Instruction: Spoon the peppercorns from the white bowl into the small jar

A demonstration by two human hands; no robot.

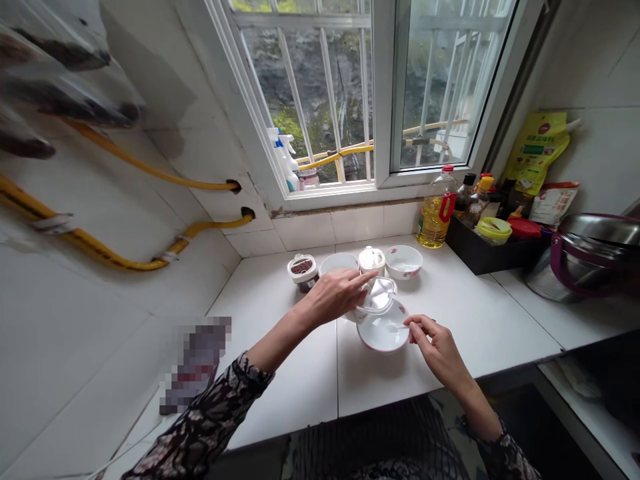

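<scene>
My left hand [336, 293] is closed on a white lidded container [380, 295], its index finger stretched over the top. The container is tilted beside the back left rim of a white bowl [383, 333]. My right hand [431, 339] pinches the handle of a small white spoon [397, 327], whose other end is over the inside of that bowl. Behind my hands stand a jar with dark red contents [303, 268], a second bowl [339, 262], a white lidded jar [371, 260] and a bowl with a floral pattern [404, 263].
An oil bottle [434, 217] stands by the window, beside a black box [475, 250] of condiments. A metal pot [585, 260] is at the right. A pixelated item [197, 363] lies at the left, under yellow pipes [120, 257].
</scene>
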